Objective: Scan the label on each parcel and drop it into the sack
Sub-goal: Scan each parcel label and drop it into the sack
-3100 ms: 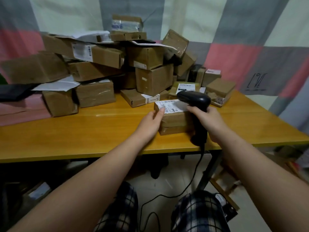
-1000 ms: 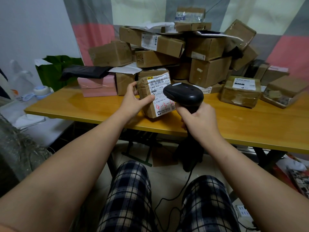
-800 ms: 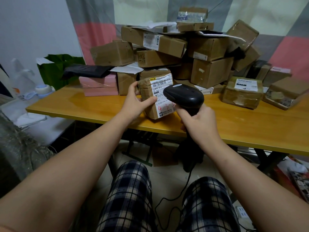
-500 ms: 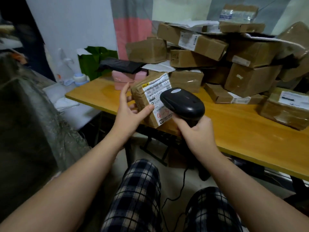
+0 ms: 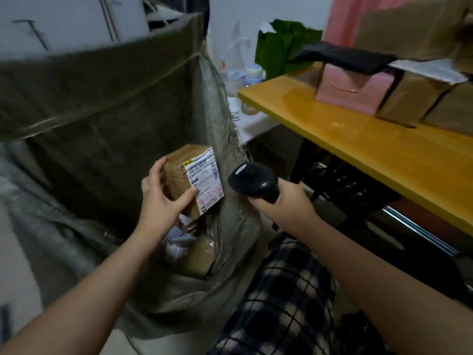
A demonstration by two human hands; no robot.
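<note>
your left hand point(image 5: 161, 201) has carried the parcel point(image 5: 179, 172) from the table point(image 5: 371, 149) to over the sack point(image 5: 102, 98).
one sack gapes by your knee to catch drops, at least two dropped parcels point(image 5: 197, 257) already inside; one table holds the waiting boxes point(image 5: 409, 101), one pink; one parcel hangs above the mouth, fingers and thumb curled round it; one scanner point(image 5: 252, 181) sits clenched in your right hand point(image 5: 284, 201), held aside, probably finished.

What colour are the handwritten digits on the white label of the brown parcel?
Red handwritten digits, seen best in the head view.
</note>
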